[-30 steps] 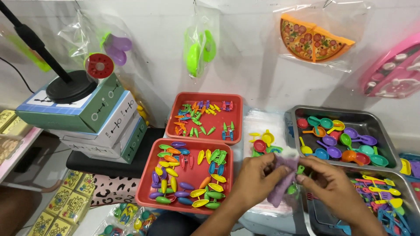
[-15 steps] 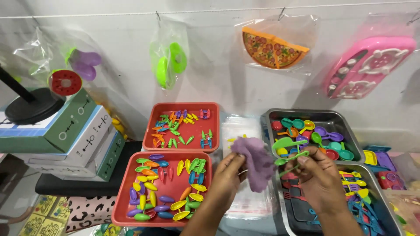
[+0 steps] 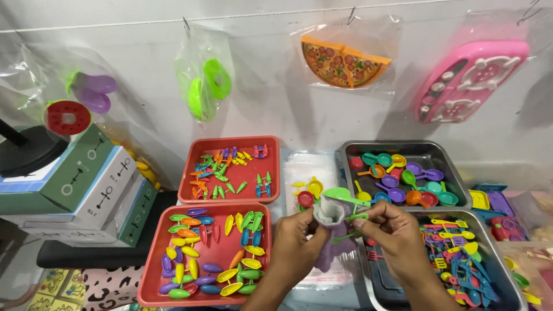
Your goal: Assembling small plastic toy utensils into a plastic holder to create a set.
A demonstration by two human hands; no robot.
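White wall fills the background, hung with clear bags of plastic toys, and below it a crowded worktop carries trays of small coloured pieces.

At the middle, a small greyish-purple pouch (image 3: 329,217) with its mouth held open is gripped between both hands, above a stack of clear plastic bags (image 3: 308,173) lying between the trays. The left hand (image 3: 295,242) pinches the pouch's left edge between thumb and fingers. The right hand (image 3: 393,233) has its fingers curled, holding the pouch's right edge and pinching a few thin green plastic toy utensils (image 3: 352,222). A lime-green toy spoon (image 3: 344,196) pokes out just above the pouch's mouth.

Just behind the pouch, a few loose red and yellow toy pans (image 3: 309,193) lie on the clear bags. Left of the hands sits a red plastic tray of leaf-shaped pieces (image 3: 151,282) in many colours, and behind it a second red tray of small carrot-like pieces (image 3: 275,167). To the right, a steel tray of toy pans and ladles (image 3: 351,151) stands behind a steel tray of blue and yellow toy utensils (image 3: 502,270), the latter under the right wrist.

Stacked cardboard boxes (image 3: 86,190) stand at far left. On the wall hang a bagged toy pizza (image 3: 344,60), a pink toy stove top (image 3: 472,80) and bagged green rings (image 3: 204,89).
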